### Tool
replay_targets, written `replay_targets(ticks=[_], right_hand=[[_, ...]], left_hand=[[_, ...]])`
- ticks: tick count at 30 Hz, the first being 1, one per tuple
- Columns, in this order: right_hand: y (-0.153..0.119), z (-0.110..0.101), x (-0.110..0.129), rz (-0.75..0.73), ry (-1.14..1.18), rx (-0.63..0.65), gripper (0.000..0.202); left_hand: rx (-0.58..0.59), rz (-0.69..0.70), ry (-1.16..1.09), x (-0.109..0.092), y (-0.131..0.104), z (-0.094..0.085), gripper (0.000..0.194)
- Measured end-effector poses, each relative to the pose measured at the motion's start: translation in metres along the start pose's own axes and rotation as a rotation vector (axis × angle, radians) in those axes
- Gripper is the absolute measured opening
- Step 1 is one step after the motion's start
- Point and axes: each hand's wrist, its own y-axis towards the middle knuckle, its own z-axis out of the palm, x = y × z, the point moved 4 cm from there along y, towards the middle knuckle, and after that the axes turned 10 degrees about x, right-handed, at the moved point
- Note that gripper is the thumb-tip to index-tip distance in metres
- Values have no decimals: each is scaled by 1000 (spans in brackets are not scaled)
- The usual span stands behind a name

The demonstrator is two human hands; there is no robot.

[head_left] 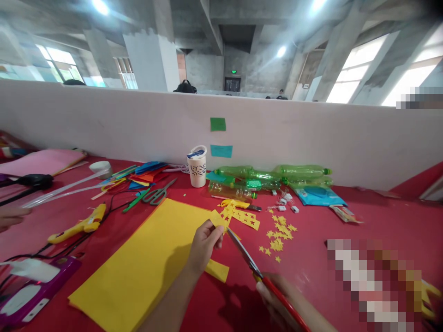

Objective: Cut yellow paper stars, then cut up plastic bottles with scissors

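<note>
Between the thumb and fingers of my left hand [206, 240] is a small piece of yellow paper [218, 219]. My right hand [277, 297] is wrapped round a pair of red-handled scissors [247, 258], whose tips point up and left, close to the paper's lower edge. I cannot tell whether the blades touch it. Under my left forearm lie large yellow sheets [145, 258], with a yellow strip [218, 270] beside them. Past my hands are yellow strips with star-shaped holes [246, 218], a yellow cutter [238, 204] and a scatter of small yellow stars [282, 230].
Green plastic bottles [273, 175] and a white cup [198, 170] stand or lie along the white partition [155, 124]. Grey scissors [159, 192], a yellow glue gun [81, 226] and a purple power strip [38, 286] are on the left. Another person's hand [12, 216] shows at the left edge.
</note>
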Motion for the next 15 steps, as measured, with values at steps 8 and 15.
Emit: replay_targets(ticks=[8, 15], right_hand=[[-2, 0, -9, 10, 44, -102, 49], [0, 2, -1, -20, -3, -37, 52]], left_hand=[[82, -43, -83, 3, -2, 6, 22], [67, -20, -100, -1, 0, 5, 22]])
